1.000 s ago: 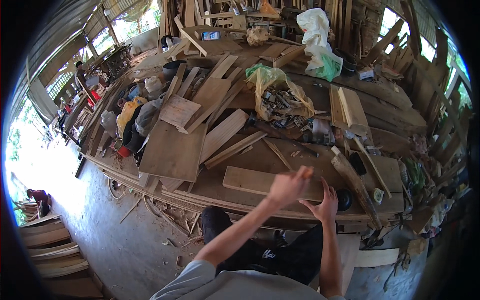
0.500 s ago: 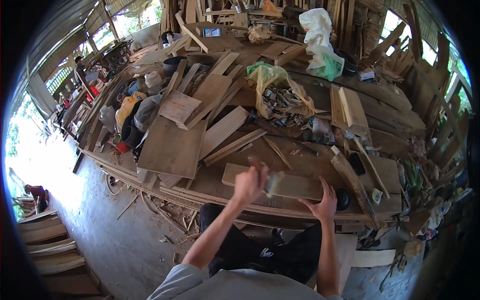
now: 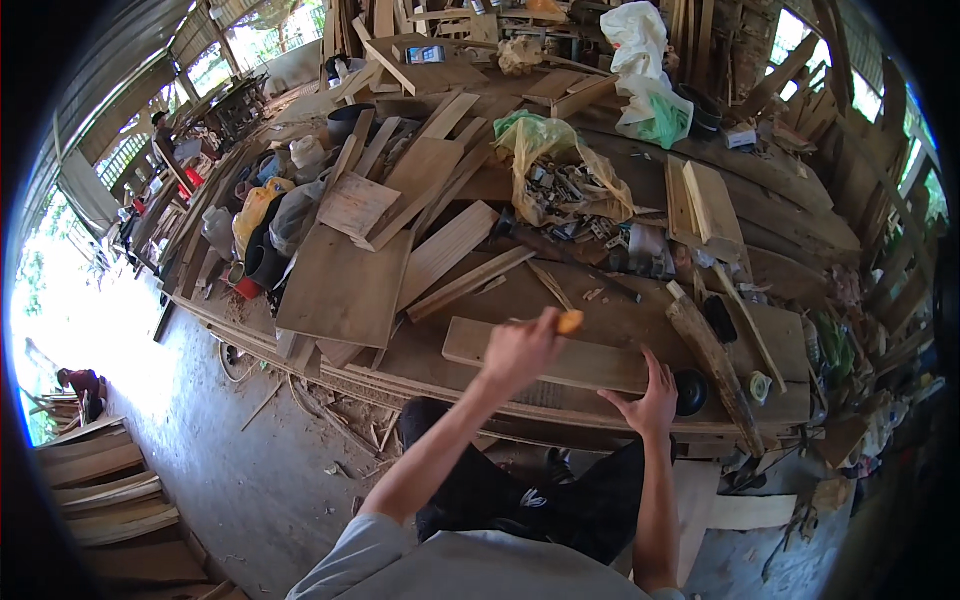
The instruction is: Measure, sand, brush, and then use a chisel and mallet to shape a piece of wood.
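My left hand (image 3: 525, 350) is closed round an orange-handled tool (image 3: 569, 322) above a long flat wooden board (image 3: 505, 355) near the bench's front edge; the tool's working end is hidden by the hand. My right hand (image 3: 650, 398) grips the board's right end, thumb at the near side and fingers at the far side. Just right of it lies a round black object (image 3: 690, 392), with a rough log piece (image 3: 705, 345) beside that. A thin wooden strip (image 3: 470, 282) and a larger square panel (image 3: 340, 290) lie behind and to the left.
The cluttered bench (image 3: 610, 410) carries planks, an open bag of metal parts (image 3: 570, 180), white bags (image 3: 640, 50) and containers (image 3: 215, 232). Curved boards (image 3: 95, 480) are piled at lower left. A person (image 3: 88, 395) crouches at far left; another (image 3: 162, 140) is farther back.
My left hand with the tool swept left along the board, then came partway back right. My right hand has stayed at the board's end.
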Tool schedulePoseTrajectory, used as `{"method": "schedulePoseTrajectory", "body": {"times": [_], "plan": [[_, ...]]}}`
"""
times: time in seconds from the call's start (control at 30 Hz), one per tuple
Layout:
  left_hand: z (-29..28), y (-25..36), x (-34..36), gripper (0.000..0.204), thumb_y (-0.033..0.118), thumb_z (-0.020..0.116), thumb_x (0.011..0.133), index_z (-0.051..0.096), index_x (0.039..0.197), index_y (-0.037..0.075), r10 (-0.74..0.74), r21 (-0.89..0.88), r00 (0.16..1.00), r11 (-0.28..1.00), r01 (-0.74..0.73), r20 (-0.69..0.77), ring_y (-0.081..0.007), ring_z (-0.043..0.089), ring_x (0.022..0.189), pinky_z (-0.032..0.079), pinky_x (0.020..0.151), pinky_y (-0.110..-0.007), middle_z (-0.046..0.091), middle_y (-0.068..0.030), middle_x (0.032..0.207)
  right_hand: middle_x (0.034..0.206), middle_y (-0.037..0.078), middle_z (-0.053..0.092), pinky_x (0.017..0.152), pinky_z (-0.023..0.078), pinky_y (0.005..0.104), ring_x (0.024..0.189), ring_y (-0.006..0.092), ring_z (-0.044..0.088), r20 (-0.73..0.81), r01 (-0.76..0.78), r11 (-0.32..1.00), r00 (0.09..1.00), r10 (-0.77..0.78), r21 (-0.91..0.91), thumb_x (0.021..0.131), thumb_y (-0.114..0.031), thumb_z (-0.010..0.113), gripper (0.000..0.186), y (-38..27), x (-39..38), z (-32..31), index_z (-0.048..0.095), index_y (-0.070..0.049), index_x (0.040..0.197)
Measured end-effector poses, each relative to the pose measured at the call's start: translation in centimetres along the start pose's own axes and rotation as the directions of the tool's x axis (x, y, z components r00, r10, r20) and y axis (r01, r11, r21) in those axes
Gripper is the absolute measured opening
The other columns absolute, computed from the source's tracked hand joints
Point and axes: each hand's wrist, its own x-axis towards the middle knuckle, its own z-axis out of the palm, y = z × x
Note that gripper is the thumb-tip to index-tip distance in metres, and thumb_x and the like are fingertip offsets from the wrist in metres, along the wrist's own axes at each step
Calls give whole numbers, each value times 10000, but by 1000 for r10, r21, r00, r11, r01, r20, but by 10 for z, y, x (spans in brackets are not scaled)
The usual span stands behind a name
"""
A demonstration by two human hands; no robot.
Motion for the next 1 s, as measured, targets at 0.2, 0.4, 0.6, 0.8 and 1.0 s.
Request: {"method": "schedulePoseTrajectory", "body": {"times": [0.2, 0.4, 0.6, 0.8, 1.0], "plan": [[66, 100, 24, 309, 299, 634, 1029, 531, 1215, 75, 176, -301, 984, 940, -161, 23, -375, 730, 671, 581, 611, -479, 713, -153, 731, 1366, 158, 682, 1078, 511, 513, 1216, 394, 651, -19, 78, 988, 996, -82, -137, 660, -586, 941, 1069, 29, -6, 19, 543, -48, 1494], [77, 94, 10, 264, 283, 616, 1041, 596, 1179, 58, 60, -468, 993, 884, -5, 104, -420, 711, 664, 575, 596, -515, 702, -199, 725, 1372, 175, 676, 1066, 515, 523, 1190, 417, 651, -46, 151, 985, 987, -155, -81, 667, -558, 942, 1072, 26, -1, 21, 532, -47, 1516], [19, 9, -28, 235, 288, 584, 1073, 702, 1074, 85, -141, -379, 990, 916, 134, 8, -392, 712, 615, 579, 545, -498, 710, -187, 717, 1400, 79, 686, 1031, 548, 484, 1184, 347, 669, -10, 36, 999, 999, -36, -40, 667, -625, 944, 1056, 3, -2, -1, 555, -142, 1522], [-40, -92, -65, 272, 253, 633, 1052, 711, 902, 40, -236, -97, 944, 971, 219, -230, -366, 681, 535, 557, 518, -483, 663, -152, 609, 1377, 80, 693, 1037, 543, 488, 1184, 341, 667, -19, 51, 998, 999, -51, -27, 661, -628, 946, 1066, 0, 0, 0, 546, -153, 1527], [-43, -61, -29, 128, 206, 647, 1026, 593, 1014, 90, -134, -12, 978, 991, 134, -162, -342, 669, 507, 547, 476, -467, 639, -118, 578, 1353, 85, 698, 1040, 537, 499, 1188, 341, 666, -13, 25, 999, 1000, -25, -21, 658, -648, 938, 1072, 1, -1, -1, 544, -155, 1524]]}}
